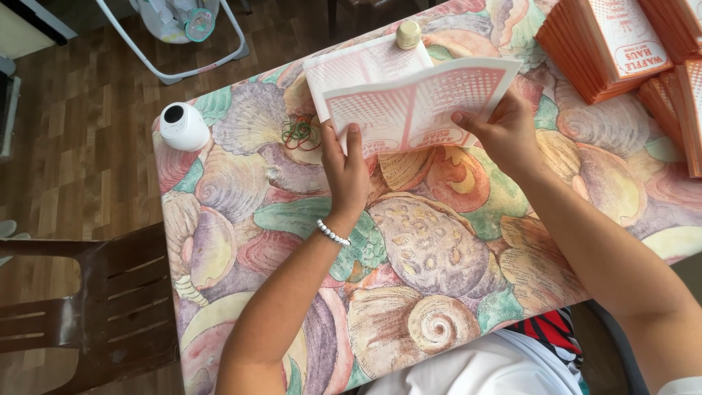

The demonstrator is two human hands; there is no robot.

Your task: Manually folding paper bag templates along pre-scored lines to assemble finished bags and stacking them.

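While both arms reach out over a table covered in a seashell-patterned cloth, the person holds a folded pink-and-white paper bag up over the far middle of the tabletop. The left hand grips the bag's near left edge, thumb and fingers closed on the paper, and a white bead bracelet circles that wrist. The right hand pinches the bag's near right edge, fingers closed on it as well. Beneath the held bag, a little farther off, lies a flat stack of like bags, and a small cream-coloured round cap sits at its far edge. Just left of the left hand, a tangle of red and green rubber bands rests on the cloth. Near the table's far left corner stands a white rounded device with a dark top. At the far right, piles of orange packets lie well apart from the hands. A dark brown chair stands beside the table's near left edge on a wooden floor, and a white-framed baby seat stands on that floor at the far left.
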